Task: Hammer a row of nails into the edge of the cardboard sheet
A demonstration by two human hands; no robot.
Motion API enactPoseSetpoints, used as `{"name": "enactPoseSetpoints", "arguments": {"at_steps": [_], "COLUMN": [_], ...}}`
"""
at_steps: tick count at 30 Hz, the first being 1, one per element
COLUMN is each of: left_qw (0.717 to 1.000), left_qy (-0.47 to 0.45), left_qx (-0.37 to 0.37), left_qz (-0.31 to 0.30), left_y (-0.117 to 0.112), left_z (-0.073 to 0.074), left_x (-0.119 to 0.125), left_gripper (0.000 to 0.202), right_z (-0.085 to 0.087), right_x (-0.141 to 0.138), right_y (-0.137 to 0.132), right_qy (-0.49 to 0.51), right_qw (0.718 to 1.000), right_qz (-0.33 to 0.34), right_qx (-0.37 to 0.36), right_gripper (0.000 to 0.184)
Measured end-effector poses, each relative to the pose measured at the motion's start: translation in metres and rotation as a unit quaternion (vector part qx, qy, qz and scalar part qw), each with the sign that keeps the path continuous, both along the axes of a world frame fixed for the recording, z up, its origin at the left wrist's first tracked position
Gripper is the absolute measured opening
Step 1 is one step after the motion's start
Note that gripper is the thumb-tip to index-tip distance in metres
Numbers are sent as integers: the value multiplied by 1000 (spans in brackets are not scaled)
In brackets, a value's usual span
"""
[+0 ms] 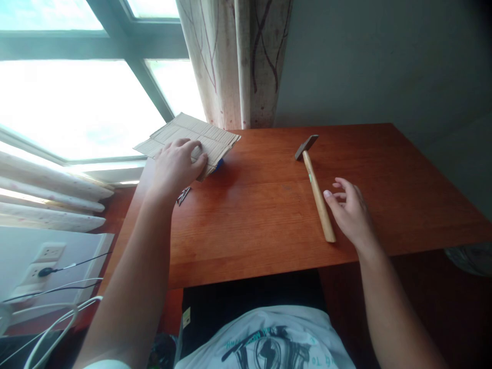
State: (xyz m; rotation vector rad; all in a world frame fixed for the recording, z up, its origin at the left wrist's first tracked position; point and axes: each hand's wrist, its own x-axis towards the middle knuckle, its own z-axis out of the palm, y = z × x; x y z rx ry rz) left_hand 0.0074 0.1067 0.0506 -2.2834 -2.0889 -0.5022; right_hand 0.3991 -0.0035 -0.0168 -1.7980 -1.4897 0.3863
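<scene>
At the far left of the table, my left hand (179, 161) is on a piece of corrugated cardboard (215, 137), with thumb and bent fingers closed over its near side. The sheet tilts above the tabletop. Something blue (219, 164) peeks out under its right edge, mostly hidden. Several nails (183, 196) lie by my left wrist. My right hand (349, 210) hovers open, fingers loosely curved and apart, just right of a hammer (318, 197). The hammer lies with its metal head pointing away and its wooden handle toward me. No contact between hand and handle is visible.
The reddish wooden table (261, 225) has its front edge near my body. A window (77, 107) and a patterned curtain (223, 66) stand beyond its left side. Cables (69, 287) run from a wall socket (42, 261) at lower left. A wall (376, 61) rises behind.
</scene>
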Motion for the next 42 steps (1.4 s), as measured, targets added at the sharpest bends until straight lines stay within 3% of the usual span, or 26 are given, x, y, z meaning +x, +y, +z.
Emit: {"name": "enactPoseSetpoints", "arguments": {"at_steps": [10,17,22,29,33,36,42], "left_qw": [1000,999,999,986,981,985,988], "left_qy": [-7,-25,-7,68,47,36,26], "left_qx": [2,28,5,-108,-166,-158,-151], "left_qz": [1,0,46,107,88,56,-11], "left_y": [-1,2,27,72,86,89,63], "left_z": [1,0,9,28,25,19,14], "left_x": [1,-10,-15,-31,-43,-44,-6], "left_gripper": [41,47,53,96,103,103,91], "right_z": [5,12,16,16,13,12,21], "right_x": [-2,-7,-18,-38,-43,-45,-49], "right_y": [-2,-6,-7,-11,-14,-14,-7], "right_qy": [-5,-27,-20,8,18,32,53], "right_qw": [1000,998,997,995,994,993,992], "right_qz": [-4,10,33,82,101,107,102], "right_qx": [5,50,61,52,44,41,53], "right_gripper": [55,49,46,43,42,43,40]}}
